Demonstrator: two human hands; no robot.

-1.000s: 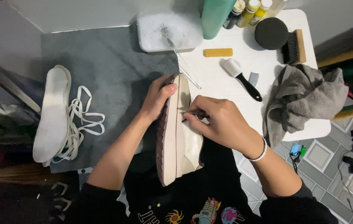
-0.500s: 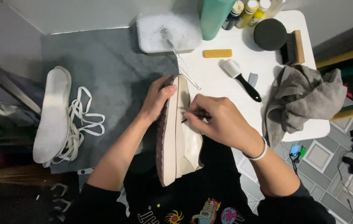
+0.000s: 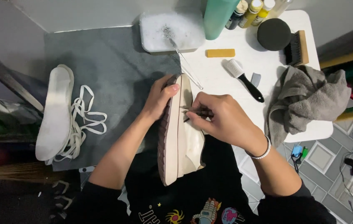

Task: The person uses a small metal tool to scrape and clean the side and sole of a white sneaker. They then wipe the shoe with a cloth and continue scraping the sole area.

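You hold a cream shoe (image 3: 180, 137) on its side over your lap, sole turned to nine o'clock.
Head view: your left hand (image 3: 157, 99) clasps the toe to steady it; your right hand (image 3: 222, 118) pinches a thin tool (image 3: 193, 111) against the upper, at six o'clock from the soapy tub (image 3: 170, 31) on the surface (image 3: 243, 62).

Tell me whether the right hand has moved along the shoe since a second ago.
No. The right hand stays at the same spot on the cream shoe, just below the black-handled brush, pinching a thin tool against the shoe's side.
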